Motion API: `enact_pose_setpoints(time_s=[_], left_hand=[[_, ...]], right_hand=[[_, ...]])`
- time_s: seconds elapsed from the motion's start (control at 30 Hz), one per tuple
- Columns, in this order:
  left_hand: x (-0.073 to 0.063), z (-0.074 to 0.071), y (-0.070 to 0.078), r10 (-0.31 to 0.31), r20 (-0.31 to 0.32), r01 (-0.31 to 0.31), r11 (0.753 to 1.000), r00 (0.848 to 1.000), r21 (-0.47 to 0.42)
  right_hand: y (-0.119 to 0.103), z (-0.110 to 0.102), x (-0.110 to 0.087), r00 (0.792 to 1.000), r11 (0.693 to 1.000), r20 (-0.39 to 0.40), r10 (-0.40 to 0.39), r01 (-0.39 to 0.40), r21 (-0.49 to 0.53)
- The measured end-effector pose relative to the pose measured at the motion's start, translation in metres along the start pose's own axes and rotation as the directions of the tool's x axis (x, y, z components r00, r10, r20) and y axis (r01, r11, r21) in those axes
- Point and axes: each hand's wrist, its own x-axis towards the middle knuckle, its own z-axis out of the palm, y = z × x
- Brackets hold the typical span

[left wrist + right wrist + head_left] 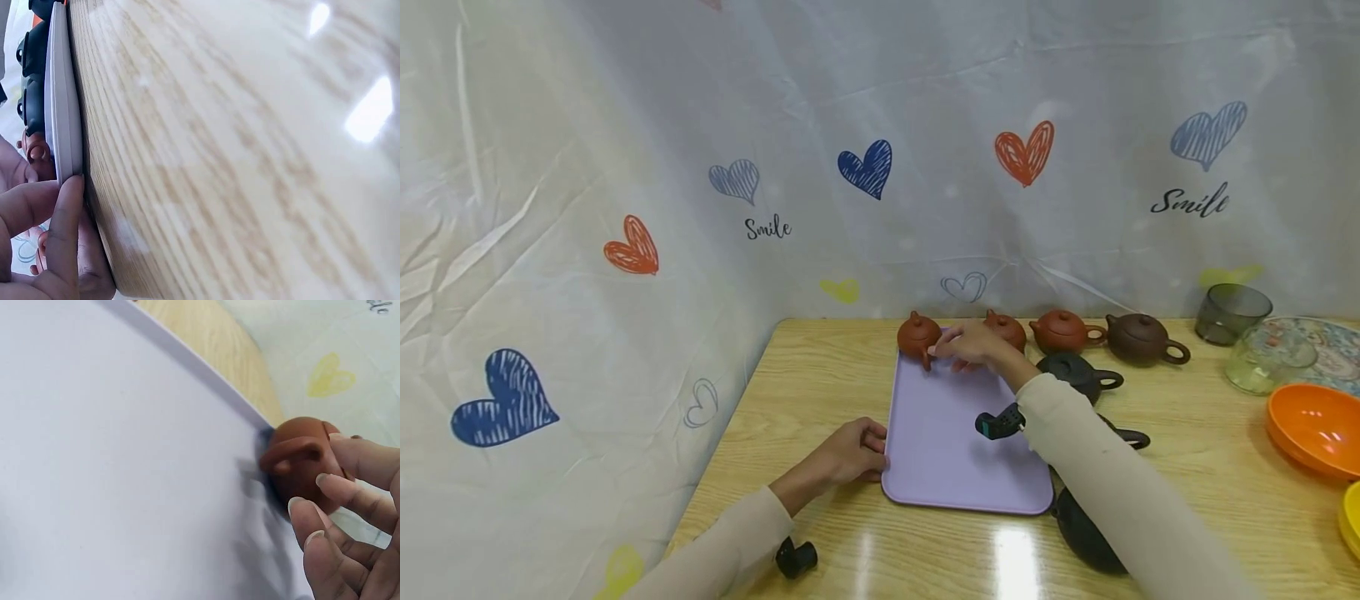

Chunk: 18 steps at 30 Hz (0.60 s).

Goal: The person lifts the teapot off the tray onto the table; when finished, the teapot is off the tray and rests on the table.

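My left hand (852, 451) holds the left rim of a pale purple tray (967, 467), its fingertips at the upright edge in the left wrist view. At the tray's far left corner sits a small reddish-brown clay teapot (918, 335), its looped handle towards me. My right hand (973, 343) reaches over the tray beside this teapot, fingers loosely spread. The right wrist view has one finger overlapping the side of the teapot (303, 465), while the other fingers (325, 565) stand apart below. A second reddish-brown teapot (1009, 332) is partly hidden behind that hand.
Along the tray's right stand an orange-brown teapot (1063, 331), a dark brown teapot (1141, 338) and several black ones (1070, 372), partly under my right sleeve. Further right are a grey glass (1231, 314), a clear glass (1262, 367), a patterned plate (1337, 354) and an orange bowl (1318, 427).
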Motion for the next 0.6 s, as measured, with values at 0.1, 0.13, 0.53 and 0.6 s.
enact_pose_setpoints(time_s=[0.1,0.13,0.53,0.6], left_hand=[[0.0,0.0,0.0,0.002,0.002,-0.002,1.0,1.0,-0.001],[0.0,0.0,0.0,0.003,0.002,-0.003,1.0,1.0,0.001],[0.0,-0.001,-0.001,0.001,0.002,-0.001,1.0,1.0,0.003],[0.0,-0.001,0.0,0.001,0.002,-0.001,1.0,1.0,0.004]], right_hand=[[0.003,0.008,0.003,1.0,1.0,0.021,-0.009,0.009,0.009],[0.004,0.01,0.004,0.999,1.0,0.035,-0.01,0.01,0.006],[0.007,0.027,0.009,0.989,0.998,0.141,-0.038,0.032,0.049],[0.007,0.028,0.008,0.992,0.998,0.123,-0.042,0.036,0.053]])
